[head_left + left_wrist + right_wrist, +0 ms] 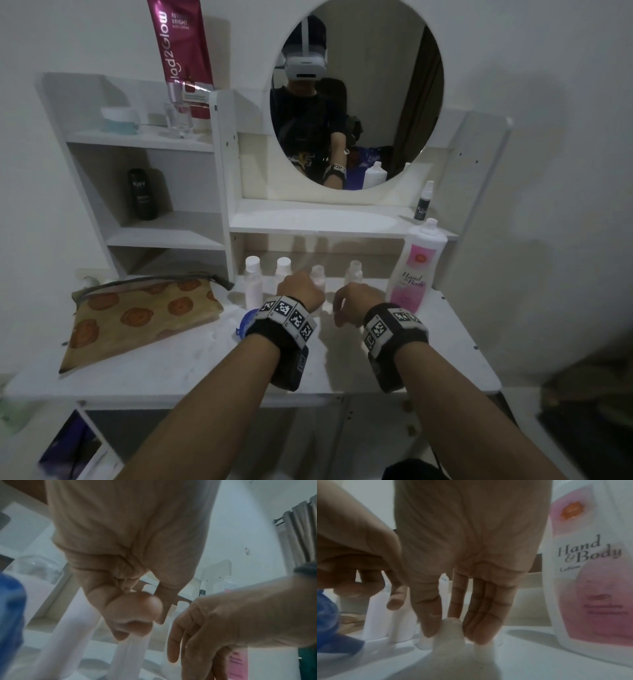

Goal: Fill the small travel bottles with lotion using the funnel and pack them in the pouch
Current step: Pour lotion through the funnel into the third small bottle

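My left hand (301, 286) hung over the row of small travel bottles (252, 281) at the back of the white table (171, 363), its fingers curled down around the top of one of them; in the left wrist view the fingertips (132, 626) sat bunched on a pale bottle, though blur kept me from telling how firmly I gripped it. My right hand (356, 301) was just beside it, fingers long and nearly straight, pointing down toward the tabletop among the bottles, holding nothing that I could make out. Two bottles on the left wore white caps; the two further right stood with open necks. The big pink-and-white lotion bottle (416, 267) stood upright to the right of my right hand. The blue funnel (247, 320) lay on the table, partly hidden beneath my left wrist. The patterned pouch (144, 315) lay flat to the left, well apart from the bottles.
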A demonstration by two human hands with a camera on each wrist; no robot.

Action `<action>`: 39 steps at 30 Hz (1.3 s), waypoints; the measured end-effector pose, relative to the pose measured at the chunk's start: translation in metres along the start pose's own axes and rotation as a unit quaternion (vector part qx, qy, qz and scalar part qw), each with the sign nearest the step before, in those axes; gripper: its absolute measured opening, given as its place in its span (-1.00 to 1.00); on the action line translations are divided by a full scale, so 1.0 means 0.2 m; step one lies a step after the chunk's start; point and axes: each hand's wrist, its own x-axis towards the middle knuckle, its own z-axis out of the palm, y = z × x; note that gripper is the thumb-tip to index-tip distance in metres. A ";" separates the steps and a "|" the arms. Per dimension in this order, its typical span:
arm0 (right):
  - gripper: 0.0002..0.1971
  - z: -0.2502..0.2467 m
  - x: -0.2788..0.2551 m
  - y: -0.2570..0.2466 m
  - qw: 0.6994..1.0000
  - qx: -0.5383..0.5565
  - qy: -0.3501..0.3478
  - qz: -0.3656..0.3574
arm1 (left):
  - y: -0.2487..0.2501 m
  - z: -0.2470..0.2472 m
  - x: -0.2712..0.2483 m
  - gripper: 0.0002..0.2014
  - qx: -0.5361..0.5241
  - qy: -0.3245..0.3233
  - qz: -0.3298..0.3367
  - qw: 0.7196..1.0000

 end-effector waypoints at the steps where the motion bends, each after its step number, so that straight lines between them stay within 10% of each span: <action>1: -0.81 0.02 0.00 0.00 1.000 -0.004 -0.009 -0.004 | 0.00 0.00 0.01 -0.69 -0.015 -0.001 -0.008 1.000; 13: -0.76 -0.24 0.01 -0.03 0.988 0.079 0.120 -0.055 | -0.04 0.12 0.22 -0.45 -0.206 -0.054 -0.021 0.977; 17: -0.67 -0.42 0.01 -0.14 0.986 0.053 0.117 -0.104 | 0.00 0.04 0.11 -0.67 -0.251 -0.083 -0.041 0.964; 39: -0.52 -0.35 0.17 -0.27 0.983 -0.143 0.069 -0.098 | -0.01 0.23 0.19 -0.60 -0.151 0.000 0.017 0.988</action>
